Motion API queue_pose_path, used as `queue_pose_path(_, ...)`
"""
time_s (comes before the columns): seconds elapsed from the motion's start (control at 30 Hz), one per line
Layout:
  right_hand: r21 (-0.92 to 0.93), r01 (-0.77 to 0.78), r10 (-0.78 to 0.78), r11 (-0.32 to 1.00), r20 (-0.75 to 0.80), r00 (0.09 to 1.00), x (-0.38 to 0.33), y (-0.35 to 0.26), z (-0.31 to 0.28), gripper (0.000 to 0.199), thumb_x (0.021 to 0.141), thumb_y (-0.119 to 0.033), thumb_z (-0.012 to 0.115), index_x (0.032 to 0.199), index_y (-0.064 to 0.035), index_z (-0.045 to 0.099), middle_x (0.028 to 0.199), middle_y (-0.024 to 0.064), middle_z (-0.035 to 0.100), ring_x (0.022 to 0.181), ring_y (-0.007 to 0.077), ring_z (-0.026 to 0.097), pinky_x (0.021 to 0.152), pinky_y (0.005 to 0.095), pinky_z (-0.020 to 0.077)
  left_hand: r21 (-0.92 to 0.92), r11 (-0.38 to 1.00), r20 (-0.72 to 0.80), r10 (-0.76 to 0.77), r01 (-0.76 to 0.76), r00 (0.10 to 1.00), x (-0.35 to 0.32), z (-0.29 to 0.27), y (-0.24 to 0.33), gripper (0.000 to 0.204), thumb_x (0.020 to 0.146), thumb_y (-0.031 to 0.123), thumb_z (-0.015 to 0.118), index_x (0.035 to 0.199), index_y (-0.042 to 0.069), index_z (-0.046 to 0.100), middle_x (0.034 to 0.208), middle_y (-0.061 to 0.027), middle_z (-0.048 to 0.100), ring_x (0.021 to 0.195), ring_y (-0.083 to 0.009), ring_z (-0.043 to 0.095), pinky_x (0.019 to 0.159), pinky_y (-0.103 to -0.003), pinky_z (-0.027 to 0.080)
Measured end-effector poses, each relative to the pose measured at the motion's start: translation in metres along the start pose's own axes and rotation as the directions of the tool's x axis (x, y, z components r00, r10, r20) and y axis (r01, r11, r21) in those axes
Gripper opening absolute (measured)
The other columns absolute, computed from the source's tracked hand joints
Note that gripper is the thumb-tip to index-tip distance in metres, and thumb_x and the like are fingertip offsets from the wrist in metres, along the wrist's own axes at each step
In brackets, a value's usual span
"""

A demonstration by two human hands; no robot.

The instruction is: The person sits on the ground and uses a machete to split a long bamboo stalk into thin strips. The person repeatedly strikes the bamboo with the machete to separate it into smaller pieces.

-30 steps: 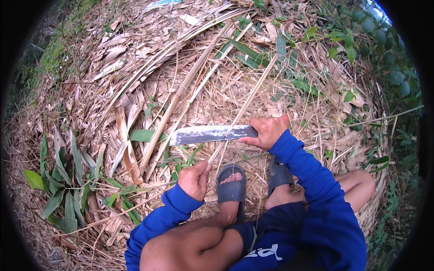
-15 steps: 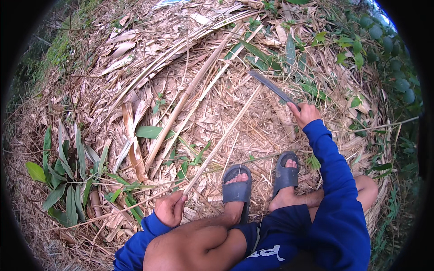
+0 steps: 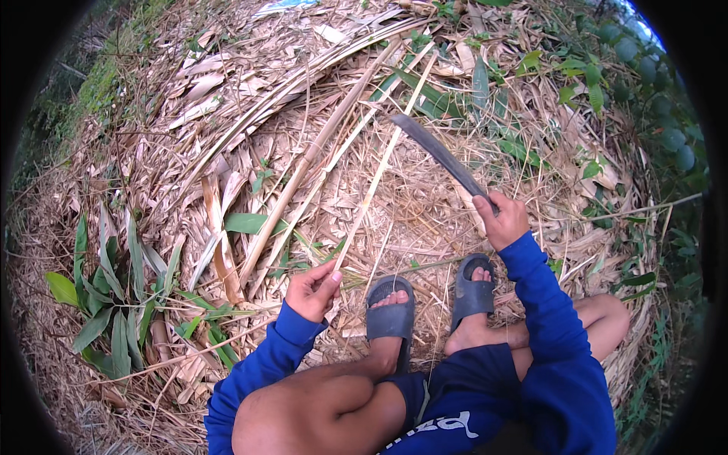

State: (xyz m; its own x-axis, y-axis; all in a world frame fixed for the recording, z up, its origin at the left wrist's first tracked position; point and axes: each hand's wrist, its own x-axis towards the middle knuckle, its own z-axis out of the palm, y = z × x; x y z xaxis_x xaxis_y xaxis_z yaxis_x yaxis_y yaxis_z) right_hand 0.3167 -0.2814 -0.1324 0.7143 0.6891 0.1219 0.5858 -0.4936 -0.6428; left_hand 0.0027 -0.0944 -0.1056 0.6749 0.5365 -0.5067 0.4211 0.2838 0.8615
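Note:
My left hand (image 3: 312,293) pinches the near end of a long, pale bamboo strip (image 3: 377,176). The strip slants away from me and to the right, its far end over green leaves. In my right hand (image 3: 503,221) is a machete (image 3: 444,158), gripped at its handle, which my fingers mostly cover. The dark, slightly curved blade points forward and left. Its tip lies at or just over the strip's far half; whether they touch I cannot tell.
To the left of the strip lie a thicker bamboo pole (image 3: 309,155) and another thin strip (image 3: 334,163). Dry leaf litter covers the ground. My sandalled feet (image 3: 390,318) stand just in front of me. A leafy plant (image 3: 114,296) grows at left, shrubs (image 3: 660,106) at right.
My left hand has moved forward and right, carrying the strip farther away from me. The machete has swung left across the strip, and my right hand has come slightly nearer.

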Motion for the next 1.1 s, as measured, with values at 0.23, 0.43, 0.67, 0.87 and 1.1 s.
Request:
queue_pose_path(0.23,0.065,0.362,-0.365,0.930,0.043,0.930,-0.034,-0.083,0.037,0.056,0.079,-0.063,0.063,0.067,-0.0080,0.055,0.056,0.0120,0.057,0.048,0.0286,0.059,0.045,0.0394,0.0464,-0.020,0.997,0.087,0.070,-0.069,0.994,0.016,0.047,0.035,0.019,0.092,0.014,0.061,0.097,-0.004,0.066,0.066,-0.0002,0.059,0.052,-0.0034,0.045,0.047,-0.021,0.035)
queue_pose_path(0.43,0.012,0.410,-0.410,0.912,0.026,0.912,-0.031,-0.100,0.050,0.060,0.076,-0.067,0.062,0.064,-0.0083,0.055,0.055,0.0103,0.057,0.047,0.0276,0.059,0.045,0.0378,0.0472,0.056,0.974,0.063,0.217,-0.221,0.974,0.013,0.044,0.033,0.021,0.094,0.014,0.057,0.083,-0.002,0.065,0.061,0.0011,0.055,0.053,-0.0046,0.043,0.049,-0.023,0.034)
queue_pose_path(0.67,-0.116,0.363,-0.363,0.925,0.019,0.932,-0.022,-0.088,0.054,0.064,0.072,-0.072,0.060,0.066,-0.0091,0.057,0.055,0.0099,0.058,0.047,0.0279,0.060,0.045,0.0388,0.0460,-0.095,0.980,0.058,0.179,-0.173,0.982,0.009,0.049,0.029,0.025,0.096,0.013,0.055,0.114,-0.004,0.061,0.062,0.0027,0.047,0.048,-0.0017,0.034,0.042,-0.019,0.025)
queue_pose_path(0.87,-0.123,0.436,-0.442,0.891,-0.020,0.897,-0.011,-0.076,0.048,0.063,0.076,-0.071,0.058,0.067,-0.0085,0.058,0.056,0.0117,0.058,0.051,0.0301,0.061,0.047,0.0416,0.0463,-0.217,0.976,0.076,-0.006,0.022,0.997,-0.004,0.041,0.032,0.028,0.097,0.013,0.054,0.119,-0.003,0.060,0.061,0.0038,0.043,0.048,-0.0019,0.031,0.042,-0.019,0.024)
queue_pose_path(1.1,-0.377,-0.037,0.027,0.926,-0.032,0.999,0.046,0.029,-0.005,0.062,0.087,-0.062,0.051,0.072,-0.0035,0.062,0.061,0.0203,0.060,0.060,0.0408,0.060,0.058,0.0485,0.0485,-0.144,0.982,0.145,-0.102,0.124,0.984,-0.044,-0.009,-0.011,0.029,0.095,0.006,0.056,0.123,0.000,0.060,0.061,0.0021,0.049,0.047,-0.0029,0.035,0.042,-0.020,0.026)
